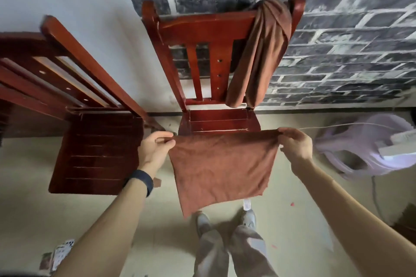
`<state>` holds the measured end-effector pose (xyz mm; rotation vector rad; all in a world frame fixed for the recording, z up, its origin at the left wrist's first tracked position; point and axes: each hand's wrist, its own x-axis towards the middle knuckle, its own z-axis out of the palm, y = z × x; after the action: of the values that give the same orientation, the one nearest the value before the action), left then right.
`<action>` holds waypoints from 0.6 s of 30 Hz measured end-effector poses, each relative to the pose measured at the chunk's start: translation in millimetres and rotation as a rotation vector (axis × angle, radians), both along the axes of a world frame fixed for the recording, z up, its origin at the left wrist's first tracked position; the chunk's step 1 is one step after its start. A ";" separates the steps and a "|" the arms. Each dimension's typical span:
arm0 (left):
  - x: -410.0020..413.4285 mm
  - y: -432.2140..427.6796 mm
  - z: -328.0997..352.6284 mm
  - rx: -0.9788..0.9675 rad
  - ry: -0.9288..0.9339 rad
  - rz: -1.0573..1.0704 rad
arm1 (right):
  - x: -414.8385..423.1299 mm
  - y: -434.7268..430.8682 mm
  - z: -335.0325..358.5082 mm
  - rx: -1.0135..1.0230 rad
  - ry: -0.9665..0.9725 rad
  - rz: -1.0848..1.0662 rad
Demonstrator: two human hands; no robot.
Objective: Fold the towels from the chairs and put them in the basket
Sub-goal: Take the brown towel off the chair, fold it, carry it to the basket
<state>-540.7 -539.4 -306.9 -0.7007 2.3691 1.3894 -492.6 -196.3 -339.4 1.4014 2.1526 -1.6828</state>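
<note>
1. Towel [220, 164] hangs in mid-air, stretched between both hands, just in front of the chair [202, 27] seat and above the floor [292, 220].
2. Left hand [155, 148] pinches the top-left corner and right hand [295, 145] the top-right. Fingers [165, 140] on both are curled tight on the cloth. Top edge is taut and roughly level.
3. Bottom edge hangs skewed, with the lower-left corner dropping further than the lower-right. Can't tell how many layers it already has.
4. My read of the step in hand: an in-air fold, side to side.
5. To do it well:
   - Keep tension on the top edge and give a small shake so the bottom squares up first.
   - Swing one corner across to meet the other, and match the corners before re-gripping.
   - Don't release either pinch until the other hand holds both corners, or the cloth will slump.
   - Pinch the new fold line and let gravity flatten the rest.
6. Second towel [261, 51] is draped over the right end of the chair back, not yet taken.
7. The lilac tub [360, 137] on the floor to the right is probably the basket. It sits close to the right hand's side, so the folded towel should go in flat.
</note>
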 end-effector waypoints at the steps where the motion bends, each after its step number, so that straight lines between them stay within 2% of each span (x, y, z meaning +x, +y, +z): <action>1: -15.8 5.9 -20.3 0.012 0.004 0.002 | -14.7 0.9 -22.5 0.010 -0.004 -0.012; 7: -87.4 25.0 -162.0 -0.003 0.003 -0.074 | -77.4 3.2 -148.1 0.107 0.044 -0.036; 10: -108.5 26.1 -205.9 -0.029 0.014 -0.076 | -99.7 7.4 -187.4 0.104 0.091 -0.045; 12: -112.7 28.7 -216.5 -0.159 -0.018 -0.232 | -104.9 9.6 -196.6 0.042 0.097 0.009; 14: -103.4 26.2 -227.0 -0.346 -0.082 -0.438 | -96.2 9.3 -205.3 0.050 -0.003 0.116; 15: -91.9 22.0 -234.0 -0.367 -0.097 -0.458 | -82.6 9.3 -209.0 0.118 -0.095 0.181; 18: -35.0 9.3 -254.6 -0.359 -0.207 -0.325 | -14.1 2.9 -218.9 0.172 -0.295 0.238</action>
<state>-575.7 -530.1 -561.5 -0.4857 2.4481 0.7333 -506.7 -193.4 -558.2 1.2749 2.2273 -1.1547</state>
